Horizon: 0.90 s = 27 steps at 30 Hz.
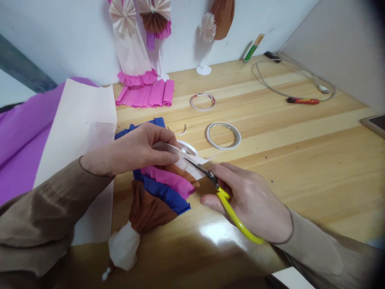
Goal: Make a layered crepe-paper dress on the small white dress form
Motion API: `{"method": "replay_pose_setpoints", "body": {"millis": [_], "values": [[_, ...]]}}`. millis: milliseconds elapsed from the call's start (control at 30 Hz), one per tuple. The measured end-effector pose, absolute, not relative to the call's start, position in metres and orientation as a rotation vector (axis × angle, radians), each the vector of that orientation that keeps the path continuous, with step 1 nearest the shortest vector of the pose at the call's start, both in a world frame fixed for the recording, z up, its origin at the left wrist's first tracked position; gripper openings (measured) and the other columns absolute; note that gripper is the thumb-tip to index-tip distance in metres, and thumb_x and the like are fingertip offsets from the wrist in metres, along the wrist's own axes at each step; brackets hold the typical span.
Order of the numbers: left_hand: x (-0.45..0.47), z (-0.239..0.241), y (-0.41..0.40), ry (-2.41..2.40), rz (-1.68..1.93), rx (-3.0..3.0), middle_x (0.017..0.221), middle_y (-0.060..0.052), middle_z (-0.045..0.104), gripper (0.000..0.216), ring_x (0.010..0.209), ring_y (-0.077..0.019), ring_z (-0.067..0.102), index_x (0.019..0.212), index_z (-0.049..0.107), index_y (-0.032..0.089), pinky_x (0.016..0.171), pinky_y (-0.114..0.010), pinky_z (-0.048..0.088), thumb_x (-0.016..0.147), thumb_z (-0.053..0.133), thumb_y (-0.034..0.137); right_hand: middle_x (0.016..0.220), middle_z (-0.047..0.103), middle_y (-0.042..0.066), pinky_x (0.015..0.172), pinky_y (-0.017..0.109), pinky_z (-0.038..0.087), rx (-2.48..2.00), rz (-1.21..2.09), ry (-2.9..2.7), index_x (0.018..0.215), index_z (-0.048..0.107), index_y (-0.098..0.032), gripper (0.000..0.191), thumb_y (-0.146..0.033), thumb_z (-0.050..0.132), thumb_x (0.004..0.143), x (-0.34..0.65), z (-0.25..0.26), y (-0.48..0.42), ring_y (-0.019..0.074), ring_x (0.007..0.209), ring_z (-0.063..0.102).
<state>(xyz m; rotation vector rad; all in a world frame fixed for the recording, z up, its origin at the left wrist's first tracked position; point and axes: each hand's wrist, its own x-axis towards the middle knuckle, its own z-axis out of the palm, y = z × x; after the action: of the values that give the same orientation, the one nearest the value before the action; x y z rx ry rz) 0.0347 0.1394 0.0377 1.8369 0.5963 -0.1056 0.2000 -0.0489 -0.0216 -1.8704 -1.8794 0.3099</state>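
Note:
My left hand (135,150) pinches a thin white paper strip (197,170) between thumb and fingers. In my right hand (251,196) are scissors with yellow handles (236,218), their dark blades lying against the strip near my left fingertips. I cannot tell whether the blades are cutting through it. Under the left hand lies a crepe-paper figure with a brown gathered part (148,208), a blue ruffle (165,194), a pink ruffle (168,178) and a white rounded end (124,245). A white ring (188,147) shows partly behind the strip.
Two tape rolls (207,138) (203,95) lie beyond my hands. Cream paper (81,104) covers purple paper (36,128) at left. Pink pleated paper (150,94), paper-fan decorations (123,18), a green tube (251,52), a cable (264,82) and a red cutter (303,101) sit farther back.

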Motion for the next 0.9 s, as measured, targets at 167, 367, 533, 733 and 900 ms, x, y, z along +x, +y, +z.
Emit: {"method": "replay_pose_setpoints", "body": {"millis": [167, 367, 533, 733, 900], "values": [[0.0348, 0.0374, 0.14, 0.592, -0.108, 1.829, 0.067, 0.001, 0.066, 0.011, 0.064, -0.0101, 0.058, 0.073, 0.064, 0.013, 0.056, -0.019, 0.043, 0.075, 0.067, 0.024, 0.066, 0.06, 0.004, 0.047, 0.026, 0.037, -1.837, 0.303, -1.883, 0.094, 0.066, -0.013, 0.063, -0.069, 0.037, 0.092, 0.1994, -0.0196, -0.0472, 0.0135, 0.047, 0.053], [0.0344, 0.0343, 0.142, 0.601, -0.119, 1.824, 0.066, 0.002, 0.064, 0.011, 0.062, -0.009, 0.056, 0.073, 0.065, 0.013, 0.056, -0.019, 0.04, 0.074, 0.067, 0.024, 0.068, 0.062, 0.004, 0.048, 0.025, 0.04, -1.801, 0.31, -1.866, 0.101, 0.066, -0.014, 0.061, -0.069, 0.04, 0.091, 0.1996, -0.0197, -0.0467, 0.0146, 0.05, 0.058], [0.0342, 0.0341, 0.1416, 0.598, -0.116, 1.835, 0.065, 0.002, 0.064, 0.013, 0.061, -0.0089, 0.055, 0.071, 0.064, 0.013, 0.055, -0.019, 0.039, 0.075, 0.067, 0.025, 0.065, 0.061, 0.003, 0.046, 0.025, 0.04, -1.791, 0.294, -1.872, 0.095, 0.066, -0.014, 0.059, -0.068, 0.042, 0.091, 0.2006, -0.0199, -0.0467, 0.014, 0.048, 0.056], [0.0345, 0.0349, 0.1419, 0.598, -0.116, 1.842, 0.063, 0.002, 0.061, 0.015, 0.06, -0.0095, 0.054, 0.071, 0.063, 0.014, 0.053, -0.019, 0.037, 0.074, 0.067, 0.028, 0.06, 0.055, 0.002, 0.043, 0.025, 0.035, -1.786, 0.225, -1.888, 0.074, 0.058, -0.015, 0.057, -0.068, 0.043, 0.09, 0.2014, -0.0242, -0.0479, 0.0111, 0.042, 0.048], [0.0367, 0.0366, 0.1412, 0.597, -0.115, 1.839, 0.062, 0.003, 0.059, 0.014, 0.059, -0.0085, 0.051, 0.07, 0.063, 0.014, 0.052, -0.019, 0.036, 0.073, 0.068, 0.027, 0.057, 0.05, -0.001, 0.043, 0.024, 0.032, -1.782, 0.224, -1.909, 0.068, 0.051, -0.018, 0.056, -0.067, 0.04, 0.092, 0.2055, -0.0227, -0.049, 0.0093, 0.041, 0.041]]}}
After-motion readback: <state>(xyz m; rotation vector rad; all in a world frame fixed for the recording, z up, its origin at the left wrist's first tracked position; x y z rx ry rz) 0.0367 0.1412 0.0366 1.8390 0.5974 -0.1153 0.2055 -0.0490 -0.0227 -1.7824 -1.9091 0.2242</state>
